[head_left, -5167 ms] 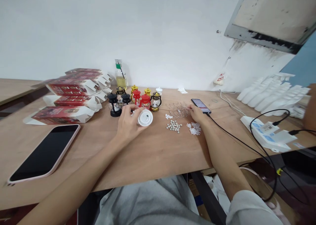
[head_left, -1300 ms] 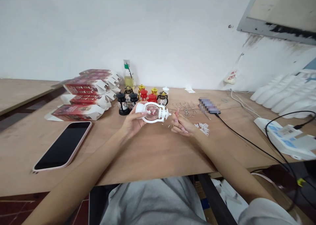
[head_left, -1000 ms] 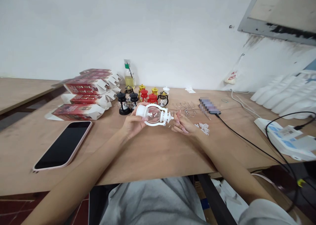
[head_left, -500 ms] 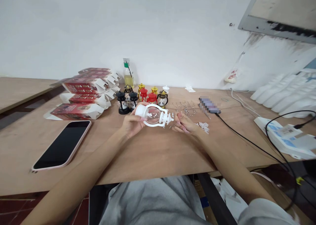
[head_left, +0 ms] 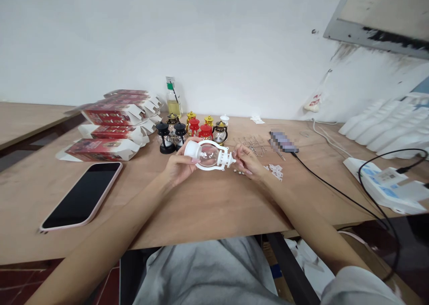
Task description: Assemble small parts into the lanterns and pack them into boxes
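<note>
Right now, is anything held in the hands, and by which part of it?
The left hand holds the white lantern sideways by its base. The right hand is at its pointed top; whether it grips cannot be told.

A small assembly workshop: a plain wooden worktable (head_left: 187,215) set against a scuffed wall (head_left: 187,41), bearing lanterns (head_left: 205,131) of one pattern in several colours, loose wire pieces (head_left: 255,143), piled open-ended cartons (head_left: 100,148) at left, and a loaded power strip (head_left: 358,173) at near right. The white stack (head_left: 385,126) at far right is too blurred to name for certain.
</note>
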Demonstrator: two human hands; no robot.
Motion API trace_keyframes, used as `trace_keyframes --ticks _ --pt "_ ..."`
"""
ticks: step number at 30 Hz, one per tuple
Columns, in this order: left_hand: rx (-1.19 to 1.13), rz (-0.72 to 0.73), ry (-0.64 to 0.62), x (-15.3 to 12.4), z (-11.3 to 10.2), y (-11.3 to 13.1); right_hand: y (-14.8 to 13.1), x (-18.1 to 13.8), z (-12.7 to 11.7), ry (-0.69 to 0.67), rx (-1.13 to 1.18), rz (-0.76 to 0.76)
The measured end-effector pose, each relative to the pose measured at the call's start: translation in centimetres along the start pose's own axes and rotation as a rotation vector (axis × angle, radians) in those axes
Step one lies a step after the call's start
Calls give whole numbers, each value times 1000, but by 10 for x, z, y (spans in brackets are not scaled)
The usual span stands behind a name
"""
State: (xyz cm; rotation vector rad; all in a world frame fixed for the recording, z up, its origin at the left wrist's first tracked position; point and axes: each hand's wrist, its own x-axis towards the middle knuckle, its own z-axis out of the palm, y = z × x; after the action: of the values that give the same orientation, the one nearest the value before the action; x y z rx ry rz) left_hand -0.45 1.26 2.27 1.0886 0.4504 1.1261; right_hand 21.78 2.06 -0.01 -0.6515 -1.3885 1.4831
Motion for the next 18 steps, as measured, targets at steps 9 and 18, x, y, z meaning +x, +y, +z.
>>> trace_keyframes --ticks 9,18 --pt "-29 -3 -35 0 -2 -2 -2 1 -3 87 -73 -56" --pt "-8 -21 -39 -1 2 1 1 3 -4 143 -96 -89"
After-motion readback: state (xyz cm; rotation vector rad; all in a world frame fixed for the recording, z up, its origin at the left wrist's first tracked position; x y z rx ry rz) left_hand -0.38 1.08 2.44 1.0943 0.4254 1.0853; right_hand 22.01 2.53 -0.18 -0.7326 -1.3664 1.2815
